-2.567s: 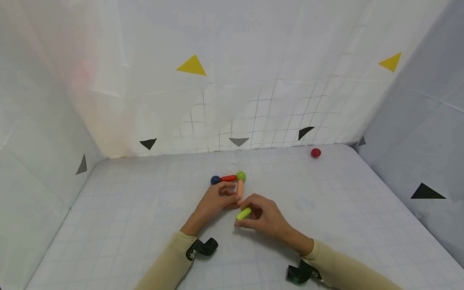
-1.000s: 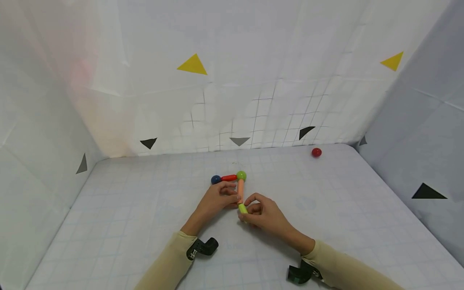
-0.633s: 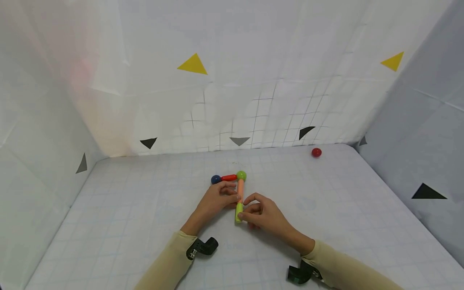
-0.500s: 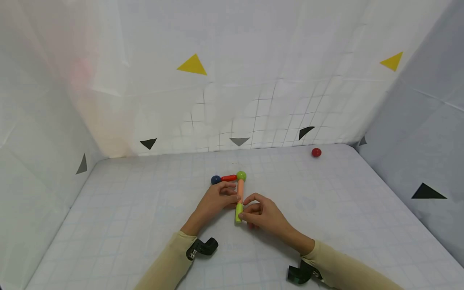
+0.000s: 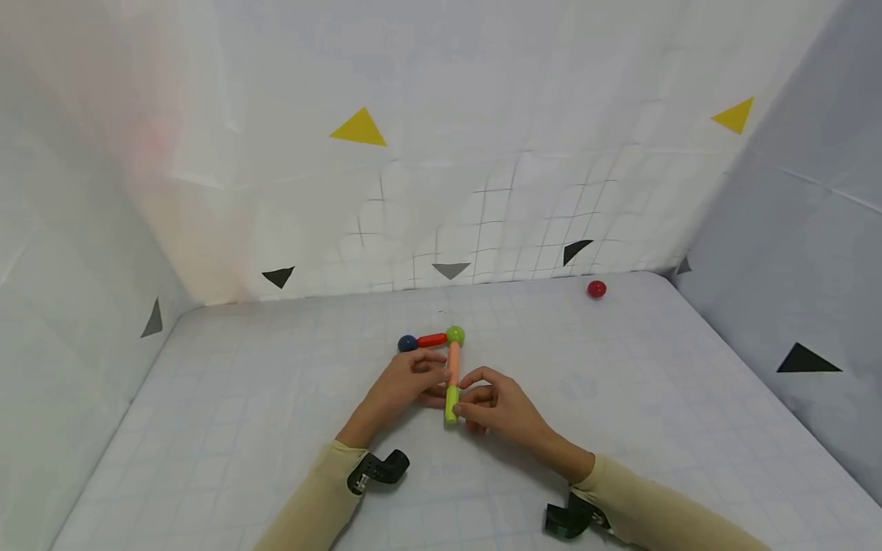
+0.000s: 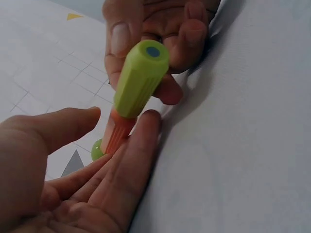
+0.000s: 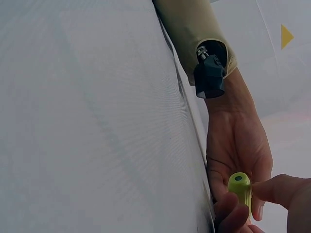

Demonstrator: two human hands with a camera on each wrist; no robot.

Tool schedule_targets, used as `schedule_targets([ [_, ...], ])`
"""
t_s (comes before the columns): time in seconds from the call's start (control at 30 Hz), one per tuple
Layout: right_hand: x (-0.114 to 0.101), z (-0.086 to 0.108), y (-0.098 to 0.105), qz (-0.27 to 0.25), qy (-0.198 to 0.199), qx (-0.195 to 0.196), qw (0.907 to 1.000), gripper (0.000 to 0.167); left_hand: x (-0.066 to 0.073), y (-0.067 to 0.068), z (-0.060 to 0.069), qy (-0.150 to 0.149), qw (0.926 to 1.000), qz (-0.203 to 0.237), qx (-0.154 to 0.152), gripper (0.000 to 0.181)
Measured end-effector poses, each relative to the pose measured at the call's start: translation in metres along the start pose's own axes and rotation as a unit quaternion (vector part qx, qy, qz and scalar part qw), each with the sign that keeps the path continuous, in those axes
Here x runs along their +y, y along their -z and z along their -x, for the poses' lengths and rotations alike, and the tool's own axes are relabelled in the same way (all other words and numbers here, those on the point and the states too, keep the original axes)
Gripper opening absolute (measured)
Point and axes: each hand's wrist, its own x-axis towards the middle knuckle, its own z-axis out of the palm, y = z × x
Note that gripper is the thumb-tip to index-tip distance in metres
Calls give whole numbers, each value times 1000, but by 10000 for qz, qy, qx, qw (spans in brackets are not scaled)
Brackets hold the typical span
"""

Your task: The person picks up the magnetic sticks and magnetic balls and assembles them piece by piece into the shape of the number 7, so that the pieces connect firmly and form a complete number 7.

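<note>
A yellow-green magnetic stick (image 5: 451, 409) stands end to end with an orange stick (image 5: 454, 361) on the white table. My right hand (image 5: 506, 409) pinches the yellow-green stick between thumb and fingers. Its dark magnet end (image 6: 153, 51) faces the left wrist camera. My left hand (image 5: 406, 383) lies beside the orange stick; its thumb is off the stick, while its extended fingers touch or nearly touch the far side. Beyond, the orange stick meets a green ball (image 5: 455, 334). From that ball a red stick (image 5: 432, 340) runs left to a dark blue ball (image 5: 408, 343).
A loose red ball (image 5: 596, 289) sits near the back right of the table (image 5: 620, 428). White sheeting with yellow and dark triangles (image 5: 733, 115) rises behind and at both sides. Each wrist carries a small black camera (image 5: 380, 468).
The yellow-green stick, earlier held apart and slanted, has swung into line with the orange stick's near end. My left thumb has come off the orange stick. The head view has shifted slightly.
</note>
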Motion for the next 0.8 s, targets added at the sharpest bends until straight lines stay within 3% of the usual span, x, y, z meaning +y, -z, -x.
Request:
schedule_targets([
  [0.1, 0, 0, 1, -16, 1, -14, 10000, 35, -1, 1, 0, 89, 9996, 48, -256, 47],
  [0.23, 0, 1, 1, 11, 83, -37, 10000, 32, -1, 2, 0, 107, 9991, -175, -369, 49],
  [0.43, -1, 3, 1, 264, 275, 81, 9992, 27, 0, 2, -1, 192, 9978, 135, -620, 54],
  [0.63, -2, 2, 4, 528, 439, 188, 9975, 27, -2, 2, -1, 228, 9972, 229, -669, 53],
  [0.8, -6, -5, 21, 735, 590, 508, 9943, 29, -3, 1, -3, 319, 9965, 423, -643, 52],
])
